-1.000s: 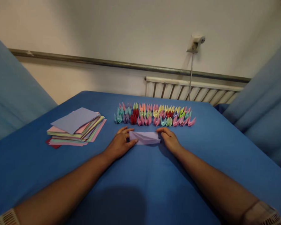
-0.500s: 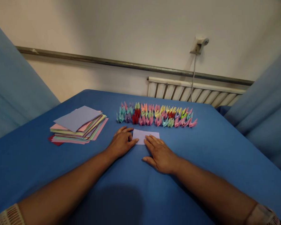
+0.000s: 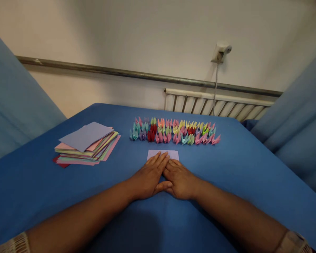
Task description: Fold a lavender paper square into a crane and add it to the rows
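Observation:
A folded lilac sheet of paper [image 3: 163, 153] lies flat on the blue-covered table, its near part hidden under both hands. My left hand [image 3: 150, 175] rests on it with fingers stretched out flat, the fingertips overlapping those of the other hand. Beside it my right hand [image 3: 180, 178] also lies flat on the paper, fingers extended. The thumbs meet near the front. Just beyond the sheet stand several rows of small folded paper cranes [image 3: 176, 131] in many colours.
To the left is a stack of coloured paper [image 3: 86, 140], with a lilac sheet on top. Behind the blue table [image 3: 42, 196] are a metal rail [image 3: 121, 72], a radiator [image 3: 218, 102] and a wall socket [image 3: 220, 52] with a cable. Blue curtains [image 3: 305, 116] hang at both sides.
My left hand has moved from the paper's left edge onto its middle, now flat and overlapping my right hand. My right hand stays on the paper. The view has shifted slightly.

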{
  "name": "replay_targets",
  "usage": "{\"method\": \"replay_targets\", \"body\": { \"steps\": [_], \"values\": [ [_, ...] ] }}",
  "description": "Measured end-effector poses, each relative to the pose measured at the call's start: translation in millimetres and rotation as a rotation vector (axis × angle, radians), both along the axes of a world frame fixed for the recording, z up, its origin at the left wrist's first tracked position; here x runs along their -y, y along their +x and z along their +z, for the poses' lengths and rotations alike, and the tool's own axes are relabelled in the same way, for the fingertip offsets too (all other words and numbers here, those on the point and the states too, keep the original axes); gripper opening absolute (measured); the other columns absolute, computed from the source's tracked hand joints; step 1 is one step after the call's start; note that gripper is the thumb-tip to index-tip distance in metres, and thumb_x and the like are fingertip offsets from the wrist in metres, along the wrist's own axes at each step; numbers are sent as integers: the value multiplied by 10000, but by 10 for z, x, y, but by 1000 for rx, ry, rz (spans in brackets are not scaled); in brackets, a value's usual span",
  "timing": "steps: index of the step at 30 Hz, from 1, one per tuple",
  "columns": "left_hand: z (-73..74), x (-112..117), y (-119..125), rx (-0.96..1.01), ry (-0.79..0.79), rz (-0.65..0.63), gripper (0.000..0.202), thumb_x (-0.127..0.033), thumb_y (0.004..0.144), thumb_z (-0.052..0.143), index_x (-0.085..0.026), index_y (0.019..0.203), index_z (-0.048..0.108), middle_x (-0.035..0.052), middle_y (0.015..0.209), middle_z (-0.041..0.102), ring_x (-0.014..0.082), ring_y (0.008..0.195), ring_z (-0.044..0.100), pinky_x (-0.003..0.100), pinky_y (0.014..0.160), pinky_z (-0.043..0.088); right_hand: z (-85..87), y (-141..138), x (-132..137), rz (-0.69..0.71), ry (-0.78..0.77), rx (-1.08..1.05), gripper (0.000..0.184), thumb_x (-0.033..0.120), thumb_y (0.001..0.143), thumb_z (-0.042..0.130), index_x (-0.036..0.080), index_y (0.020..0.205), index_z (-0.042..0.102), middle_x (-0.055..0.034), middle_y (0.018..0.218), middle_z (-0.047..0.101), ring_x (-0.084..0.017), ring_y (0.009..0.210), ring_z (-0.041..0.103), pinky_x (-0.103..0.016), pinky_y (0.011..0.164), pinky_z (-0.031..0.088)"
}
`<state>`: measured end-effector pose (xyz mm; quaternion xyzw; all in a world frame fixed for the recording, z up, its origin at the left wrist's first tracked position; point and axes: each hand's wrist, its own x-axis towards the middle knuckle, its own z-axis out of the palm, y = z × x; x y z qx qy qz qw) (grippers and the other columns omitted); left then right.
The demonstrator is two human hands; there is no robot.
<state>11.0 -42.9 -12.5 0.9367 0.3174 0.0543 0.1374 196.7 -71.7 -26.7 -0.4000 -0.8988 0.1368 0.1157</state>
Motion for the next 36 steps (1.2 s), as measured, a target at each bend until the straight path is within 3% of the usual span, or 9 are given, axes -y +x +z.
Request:
{"method": "replay_targets", "body": {
  "steps": [7, 13, 19, 22, 24, 26, 30, 36],
  "values": [
    [27, -32, -68, -154, 14, 96, 1016, -780, 825, 292, -29, 1500, 175, 246, 1566, 135, 351, 1462, 69, 497, 1165, 148, 52, -13, 17, -87, -59, 45, 830, 545, 898, 441, 51, 1511, 178, -193, 1576, 189, -303, 1460, 144, -453, 1176, 140],
    [51, -109, -191, -253, 34, 211, 1026, -789, 806, 313, -24, 1486, 244, 264, 1553, 158, 392, 1448, 106, 523, 1148, 161, 5, 125, -29, -301, -93, 105, 854, 636, 908, 358, 36, 1500, 222, -214, 1572, 174, -336, 1459, 136, -497, 1156, 173],
    [2, -218, -256, -163, 82, 320, 1021, -776, 808, 344, -5, 1473, 267, 288, 1541, 181, 416, 1442, 108, 564, 1136, 153, -13, 145, -64, -454, -40, 96, 835, 605, 919, 373, 11, 1490, 236, -224, 1569, 170, -353, 1453, 147, -521, 1149, 184],
    [29, -118, -144, -41, 138, 192, 988, -760, 810, 388, -79, 1504, 211, 224, 1573, 146, 377, 1459, 44, 559, 1155, 91, 12, 49, -19, -346, 33, 60, 785, 530, 923, 432, 47, 1503, 214, -190, 1587, 126, -313, 1470, 87, -502, 1170, 135],
    [56, -15, -57, 2, 62, -2, 977, -742, 827, 395, -107, 1522, 134, 189, 1586, 131, 327, 1469, 53, 505, 1177, 95, 21, -18, 15, -155, 8, 36, 752, 494, 923, 452, 92, 1511, 210, -163, 1585, 175, -273, 1469, 122, -463, 1178, 140],
    [69, 64, -2, 18, -22, -100, 994, -745, 817, 416, -111, 1524, 123, 188, 1585, 138, 318, 1469, 81, 477, 1182, 129, 22, -62, 39, -52, -30, 21, 719, 471, 925, 455, 119, 1509, 228, -151, 1573, 232, -256, 1460, 165, -448, 1178, 152],
    [49, 76, -9, 2, -58, -41, 983, -744, 823, 403, -107, 1521, 133, 206, 1584, 101, 347, 1464, 57, 511, 1167, 155, 31, -81, 53, -62, -59, 18, 672, 448, 938, 422, 84, 1486, 287, -181, 1551, 277, -264, 1454, 183, -449, 1180, 144],
    [36, -52, -100, -126, -10, 94, 994, -770, 825, 324, -45, 1496, 208, 258, 1557, 160, 370, 1456, 87, 527, 1155, 141, 28, -32, 17, -116, -58, 61, 754, 470, 927, 432, 57, 1510, 189, -190, 1577, 184, -281, 1464, 140, -454, 1173, 164]
  ]
}}
